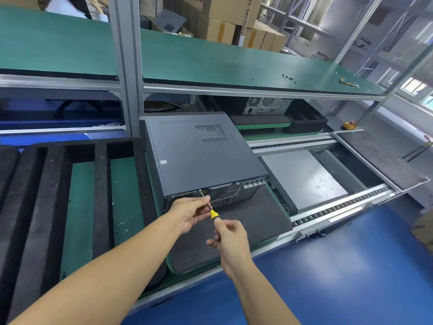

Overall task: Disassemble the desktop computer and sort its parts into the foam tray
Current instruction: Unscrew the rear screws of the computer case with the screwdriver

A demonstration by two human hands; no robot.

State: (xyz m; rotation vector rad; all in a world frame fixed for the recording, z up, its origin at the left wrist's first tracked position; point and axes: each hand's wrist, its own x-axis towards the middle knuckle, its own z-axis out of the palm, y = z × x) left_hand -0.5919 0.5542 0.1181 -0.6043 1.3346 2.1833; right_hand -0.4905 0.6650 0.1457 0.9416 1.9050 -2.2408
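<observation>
A dark grey desktop computer (199,156) lies on its side on a grey foam mat (253,221), its rear panel facing me. A screwdriver with a yellow handle (213,214) points at a screw near the top edge of that rear panel. My left hand (189,214) pinches the screwdriver's shaft close to the panel. My right hand (230,240) grips the handle from below. To the left stands the black foam tray (100,184) with several long slots, green mat showing through them.
A green shelf (210,59) runs overhead, with small screws (289,78) and a tool (348,83) on it. Roller rails (339,207) and a grey metal plate (302,177) lie to the right. Another computer (264,106) and foam trays sit behind. An aluminium post (127,66) rises beside the tray.
</observation>
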